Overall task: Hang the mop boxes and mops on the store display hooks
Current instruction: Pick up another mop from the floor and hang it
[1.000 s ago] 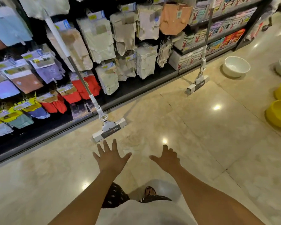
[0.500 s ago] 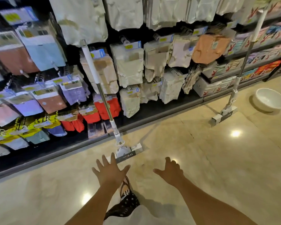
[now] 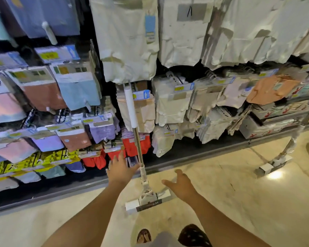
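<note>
A mop (image 3: 137, 138) with a white grip, metal pole and flat white head (image 3: 147, 199) stands on the floor, leaning against the display rack. My left hand (image 3: 120, 168) reaches out with fingers spread, just left of the pole, holding nothing. My right hand (image 3: 181, 184) is open with fingers stretched, beside the mop head on its right, not touching it. A second mop (image 3: 275, 163) leans on the rack at the right, its pole partly cut off.
The rack (image 3: 168, 107) is full of hanging packaged cloths and towels in cream, red, purple and yellow. A dark base ledge (image 3: 61, 189) runs along the floor. Boxed goods (image 3: 275, 118) sit on shelves at right. My feet (image 3: 144, 236) show at the bottom.
I have moved closer to the rack and the view has tilted up. Both hands have advanced toward the near mop; the left hand is now beside its pole.
</note>
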The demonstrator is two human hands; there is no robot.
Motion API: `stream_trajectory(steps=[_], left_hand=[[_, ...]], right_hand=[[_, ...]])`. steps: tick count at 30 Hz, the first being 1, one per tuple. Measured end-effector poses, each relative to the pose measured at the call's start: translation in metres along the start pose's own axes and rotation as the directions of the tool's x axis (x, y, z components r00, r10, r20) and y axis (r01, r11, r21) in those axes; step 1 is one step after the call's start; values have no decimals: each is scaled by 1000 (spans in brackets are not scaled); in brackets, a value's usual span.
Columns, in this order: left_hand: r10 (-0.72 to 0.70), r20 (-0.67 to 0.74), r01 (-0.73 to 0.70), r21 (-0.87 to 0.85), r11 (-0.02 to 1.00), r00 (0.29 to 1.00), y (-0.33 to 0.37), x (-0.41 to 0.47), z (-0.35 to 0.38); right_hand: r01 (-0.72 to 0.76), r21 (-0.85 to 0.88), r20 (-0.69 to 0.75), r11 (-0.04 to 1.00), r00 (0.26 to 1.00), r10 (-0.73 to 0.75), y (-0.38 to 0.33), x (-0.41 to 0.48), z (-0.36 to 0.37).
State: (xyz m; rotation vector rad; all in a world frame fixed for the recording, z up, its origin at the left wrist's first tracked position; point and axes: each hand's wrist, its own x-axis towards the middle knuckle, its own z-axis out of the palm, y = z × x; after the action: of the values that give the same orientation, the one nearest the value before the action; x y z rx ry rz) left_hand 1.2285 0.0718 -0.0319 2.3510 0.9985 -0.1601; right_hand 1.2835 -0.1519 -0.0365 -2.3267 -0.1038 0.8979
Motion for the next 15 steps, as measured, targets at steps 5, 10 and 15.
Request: stream_trajectory(steps=[5,10,15], left_hand=[[49,-10,-48,-408,912,999,49,79,-31],[73,-145,-151,-662,734,987,100,146,-55],[29,-291,-236,-709,665,956,126,154,-61]], right_hand=[[121,74,-13,990,993,-121,-34,59,-52],[315,104,16,943,948,-318,-84,120,-115],[448,34,-12,894,894,-447,-134,154,-156]])
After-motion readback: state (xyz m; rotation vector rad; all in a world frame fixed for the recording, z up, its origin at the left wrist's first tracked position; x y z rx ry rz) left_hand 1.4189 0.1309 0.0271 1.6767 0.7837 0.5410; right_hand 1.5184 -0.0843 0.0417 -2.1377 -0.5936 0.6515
